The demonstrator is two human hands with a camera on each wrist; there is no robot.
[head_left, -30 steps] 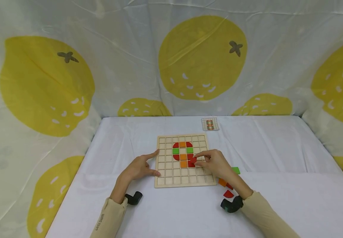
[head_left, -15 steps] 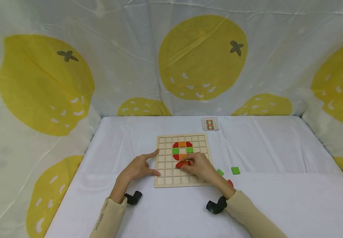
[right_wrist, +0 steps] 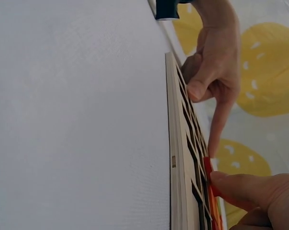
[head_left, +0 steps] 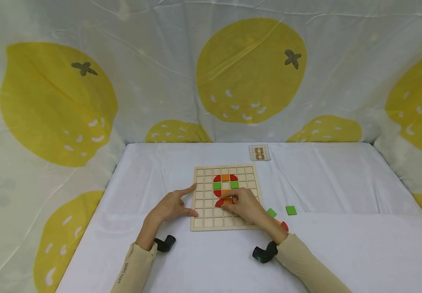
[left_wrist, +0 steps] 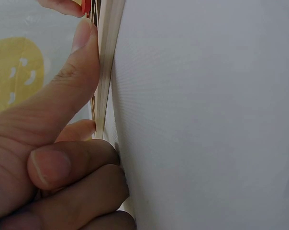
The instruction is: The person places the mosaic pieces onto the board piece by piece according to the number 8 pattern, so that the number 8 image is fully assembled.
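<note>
A wooden grid board (head_left: 208,222) lies on the white table, with red, orange and green flat tiles set in its middle cells. My right hand (head_left: 246,206) is over the board and pinches a red rounded tile (head_left: 219,203) between thumb and forefinger, just left of an orange tile (head_left: 227,201). In the right wrist view the red tile (right_wrist: 208,168) is tilted up at the grid. The left hand (head_left: 168,206) steadies the board's left edge with spread thumb and forefinger; its other fingers are curled under in the left wrist view. The right hand hides some cells.
Two green square tiles (head_left: 291,210) lie right of the board. Red and orange tiles (head_left: 284,226) are partly hidden by the right forearm. A small pattern card (head_left: 259,153) lies behind the board. A lemon-print cloth (head_left: 167,81) hangs behind the table.
My right hand has moved left across the board with the red tile, from the grid's right side to the cell left of the lower orange tile. The left hand stays put.
</note>
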